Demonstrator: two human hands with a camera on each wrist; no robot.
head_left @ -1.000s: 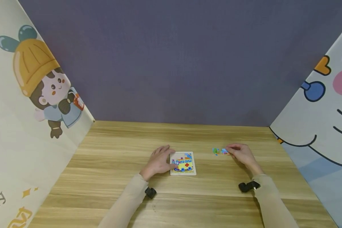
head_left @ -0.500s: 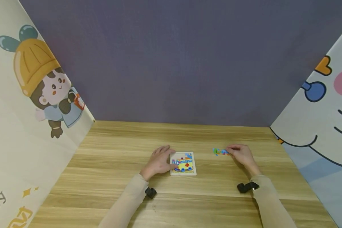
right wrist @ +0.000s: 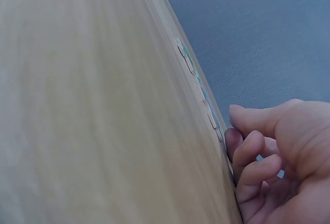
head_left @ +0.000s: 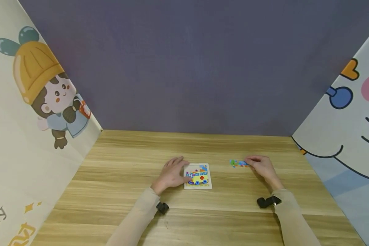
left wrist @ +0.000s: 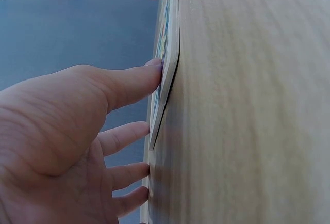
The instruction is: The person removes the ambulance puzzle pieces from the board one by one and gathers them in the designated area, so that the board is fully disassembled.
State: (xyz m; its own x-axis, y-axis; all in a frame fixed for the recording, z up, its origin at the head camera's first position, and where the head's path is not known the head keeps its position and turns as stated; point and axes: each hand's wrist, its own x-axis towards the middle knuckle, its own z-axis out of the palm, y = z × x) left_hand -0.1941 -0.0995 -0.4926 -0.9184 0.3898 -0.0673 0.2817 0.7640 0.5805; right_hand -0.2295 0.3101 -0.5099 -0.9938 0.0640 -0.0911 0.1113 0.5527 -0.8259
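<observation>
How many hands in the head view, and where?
2: left hand, thumb on the framed puzzle; right hand, at the right end of the loose puzzle pieces. Neither is hidden.

Softly the desk (head_left: 221, 218) is lit; dim shadows are cast beside the sleeves (head_left: 133, 218); in the left wrist view, nearby wood is blurred, fingers (left wrist: 126, 139) rendered crisper.
</observation>
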